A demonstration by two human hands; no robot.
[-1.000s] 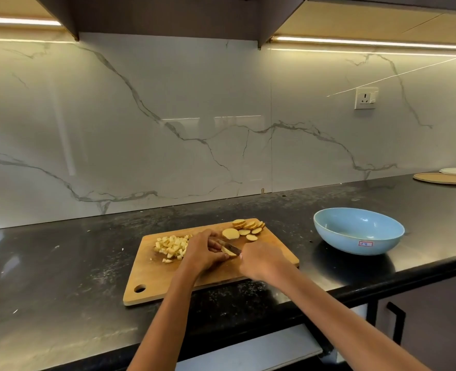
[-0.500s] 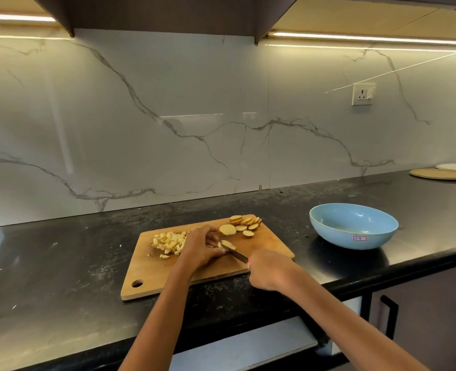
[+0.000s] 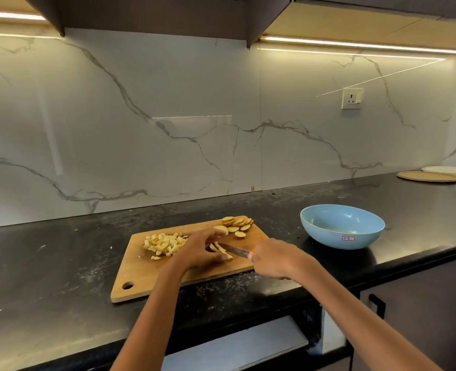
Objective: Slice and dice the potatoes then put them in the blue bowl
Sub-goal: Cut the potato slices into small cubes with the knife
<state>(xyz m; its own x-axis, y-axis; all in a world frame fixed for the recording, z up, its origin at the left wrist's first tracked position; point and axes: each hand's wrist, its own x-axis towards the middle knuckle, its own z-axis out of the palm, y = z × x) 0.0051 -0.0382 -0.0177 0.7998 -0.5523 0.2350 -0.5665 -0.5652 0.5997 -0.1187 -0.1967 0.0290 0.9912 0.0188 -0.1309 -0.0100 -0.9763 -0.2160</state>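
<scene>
A wooden cutting board [image 3: 141,274] lies on the black counter. A heap of diced potato [image 3: 163,243] sits at its back left, and round potato slices [image 3: 237,224] lie at its back right. My left hand [image 3: 201,250] rests fingers spread on a few potato strips [image 3: 220,250] in the middle of the board. My right hand [image 3: 273,259] grips a knife [image 3: 234,249] whose blade points left into those strips. The blue bowl [image 3: 342,226] stands empty to the right of the board.
Two flat round plates [image 3: 429,176] lie at the far right of the black counter [image 3: 47,263]. A marble wall with a socket [image 3: 352,98] rises behind. A drawer edge and a cabinet handle [image 3: 376,303] sit below the counter front.
The knife has drawn back to the right through the slice, which now lies as strips. My left hand's fingers have spread flatter over them.
</scene>
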